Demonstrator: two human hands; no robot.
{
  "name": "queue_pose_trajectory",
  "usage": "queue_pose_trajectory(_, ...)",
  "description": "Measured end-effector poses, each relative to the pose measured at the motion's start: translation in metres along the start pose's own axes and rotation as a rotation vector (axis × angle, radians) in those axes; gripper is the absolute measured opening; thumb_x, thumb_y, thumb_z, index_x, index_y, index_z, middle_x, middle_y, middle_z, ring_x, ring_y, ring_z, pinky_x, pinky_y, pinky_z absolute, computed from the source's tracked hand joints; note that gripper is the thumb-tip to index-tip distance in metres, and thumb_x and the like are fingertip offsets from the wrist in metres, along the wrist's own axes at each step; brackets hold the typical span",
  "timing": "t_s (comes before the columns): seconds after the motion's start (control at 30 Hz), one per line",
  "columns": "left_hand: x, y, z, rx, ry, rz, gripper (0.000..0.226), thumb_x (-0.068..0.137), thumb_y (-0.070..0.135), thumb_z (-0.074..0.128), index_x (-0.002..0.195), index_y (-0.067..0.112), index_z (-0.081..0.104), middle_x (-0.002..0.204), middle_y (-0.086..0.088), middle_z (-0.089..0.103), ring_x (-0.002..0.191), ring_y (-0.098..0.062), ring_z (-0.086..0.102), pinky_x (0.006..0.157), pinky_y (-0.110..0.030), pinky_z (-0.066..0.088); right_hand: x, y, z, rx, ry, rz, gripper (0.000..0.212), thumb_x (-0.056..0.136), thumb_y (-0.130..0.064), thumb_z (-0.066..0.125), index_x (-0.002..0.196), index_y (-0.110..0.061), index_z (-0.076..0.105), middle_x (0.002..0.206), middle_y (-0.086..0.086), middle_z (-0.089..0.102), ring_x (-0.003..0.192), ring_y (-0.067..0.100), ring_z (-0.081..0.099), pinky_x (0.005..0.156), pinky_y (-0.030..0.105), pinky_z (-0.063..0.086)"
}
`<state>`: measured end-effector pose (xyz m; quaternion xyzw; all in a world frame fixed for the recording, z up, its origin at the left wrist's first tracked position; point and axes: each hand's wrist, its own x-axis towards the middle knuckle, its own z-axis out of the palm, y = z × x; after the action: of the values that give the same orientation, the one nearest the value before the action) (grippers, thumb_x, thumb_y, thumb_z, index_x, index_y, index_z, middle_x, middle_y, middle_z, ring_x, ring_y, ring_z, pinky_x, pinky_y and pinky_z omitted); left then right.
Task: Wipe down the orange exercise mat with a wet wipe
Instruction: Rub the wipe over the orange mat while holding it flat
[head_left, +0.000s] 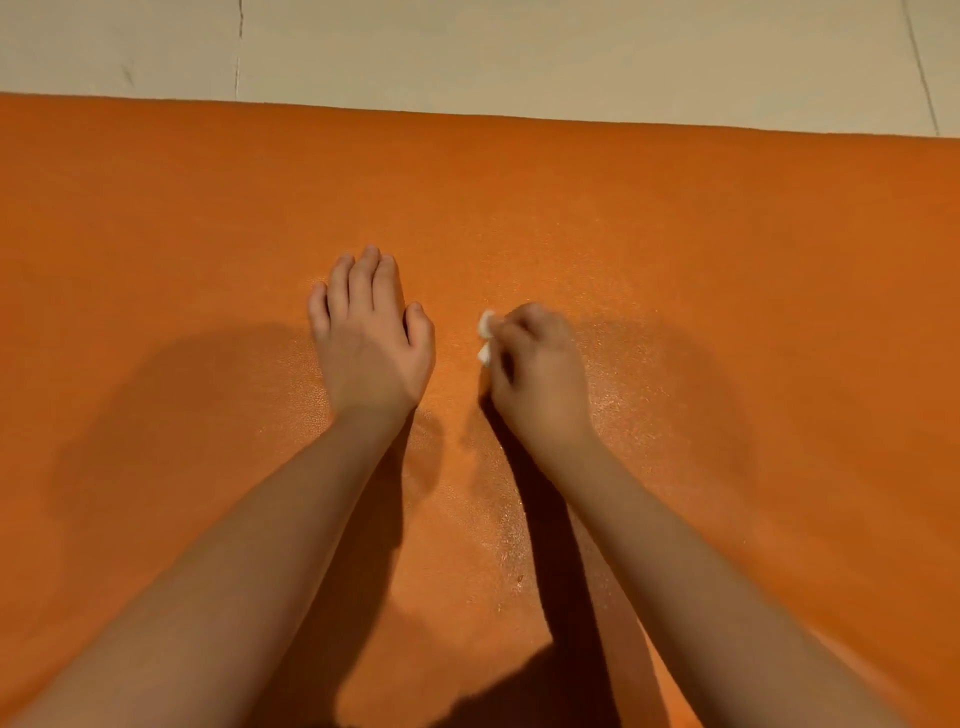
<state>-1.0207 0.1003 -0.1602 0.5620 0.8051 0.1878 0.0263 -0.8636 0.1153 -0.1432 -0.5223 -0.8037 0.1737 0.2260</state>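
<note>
Head-worn view, steeply downward, close.

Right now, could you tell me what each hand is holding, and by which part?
The right hand grips the bunched wet wipe; only one end shows. The left hand holds nothing.

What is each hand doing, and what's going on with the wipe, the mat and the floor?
left hand: flat on the mat, fingers straight, holding nothing.
right hand: fingers curled round the wipe, down at the mat.
wet wipe: white, bunched up, mostly hidden in the hand.
orange mat: spread flat, with a shiny damp-looking patch around and below the hands.
floor: pale, bare beyond the mat's far edge.
</note>
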Motion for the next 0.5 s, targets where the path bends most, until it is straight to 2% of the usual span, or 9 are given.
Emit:
queue_pose_trajectory(0.07,-0.001,0.001,-0.001,-0.013,-0.009,-0.011,0.052,0.093,0.029,0.04,0.137,0.005,0.05,0.147,-0.01,0.046,0.141,-0.029,0.032,0.116,-0.045,0.015,-0.007,0.006,-0.009,-0.035,-0.107,-0.164,0.026,0.083,-0.012,0.051,0.099,-0.004,0.069,0.089,0.012,0.059,0.081,0.031,0.053,0.067,0.035,0.043)
queue_pose_trajectory(0.1,-0.002,0.001,-0.001,-0.016,-0.019,-0.019,0.052,0.094,0.029,0.039,0.139,0.006,0.049,0.148,-0.009,0.044,0.142,-0.028,0.03,0.117,-0.045,0.014,-0.007,0.014,-0.014,-0.071,-0.098,-0.15,0.024,0.083,-0.012,0.051,0.097,-0.004,0.069,0.089,0.012,0.059,0.081,0.032,0.054,0.065,0.035,0.043)
queue_pose_trajectory(0.23,-0.002,0.0,-0.004,-0.034,-0.1,-0.031,0.054,0.098,0.031,0.038,0.147,0.008,0.04,0.156,-0.006,0.033,0.147,-0.024,0.02,0.12,-0.042,0.004,-0.016,0.035,-0.025,-0.091,0.159,0.284,0.017,0.085,-0.006,0.056,0.09,-0.001,0.07,0.084,0.014,0.056,0.079,0.033,0.051,0.062,0.032,0.037)
queue_pose_trajectory(0.27,-0.003,-0.001,-0.005,-0.038,-0.131,-0.021,0.056,0.098,0.032,0.037,0.148,0.009,0.037,0.158,-0.006,0.03,0.148,-0.024,0.017,0.12,-0.041,0.002,-0.021,0.03,-0.024,-0.078,0.188,0.329,0.015,0.087,-0.006,0.056,0.088,-0.001,0.07,0.082,0.013,0.055,0.078,0.032,0.051,0.062,0.031,0.033)
queue_pose_trajectory(0.3,-0.005,-0.003,-0.007,-0.044,-0.167,-0.005,0.058,0.097,0.034,0.035,0.15,0.01,0.035,0.16,-0.005,0.026,0.149,-0.024,0.014,0.12,-0.041,0.001,-0.028,0.023,-0.021,-0.067,0.184,0.32,0.013,0.088,-0.006,0.057,0.087,-0.002,0.069,0.081,0.011,0.055,0.077,0.031,0.05,0.062,0.029,0.03)
queue_pose_trajectory(0.37,-0.023,-0.006,-0.015,-0.076,-0.232,0.021,0.062,0.095,0.037,0.029,0.152,0.011,0.032,0.161,-0.004,0.021,0.15,-0.023,0.009,0.12,-0.042,-0.002,-0.044,0.007,-0.016,-0.037,0.094,0.178,0.01,0.085,-0.004,0.062,0.091,-0.003,0.069,0.082,0.009,0.056,0.077,0.029,0.051,0.062,0.028,0.031)
queue_pose_trajectory(0.43,-0.054,-0.009,-0.025,-0.078,-0.264,0.083,0.063,0.096,0.04,0.026,0.152,0.013,0.032,0.162,-0.003,0.021,0.15,-0.023,0.008,0.12,-0.043,-0.001,-0.057,0.0,-0.019,-0.008,-0.044,-0.018,0.011,0.085,-0.006,0.062,0.093,-0.005,0.069,0.084,0.007,0.057,0.078,0.028,0.051,0.06,0.031,0.039)
queue_pose_trajectory(0.5,-0.082,-0.012,-0.031,-0.002,-0.275,0.172,0.062,0.097,0.041,0.024,0.152,0.012,0.032,0.162,-0.004,0.021,0.15,-0.024,0.01,0.12,-0.043,0.001,-0.056,0.007,-0.027,-0.004,-0.115,-0.094,0.015,0.087,-0.013,0.058,0.093,-0.007,0.07,0.084,0.007,0.057,0.078,0.028,0.053,0.058,0.035,0.045)
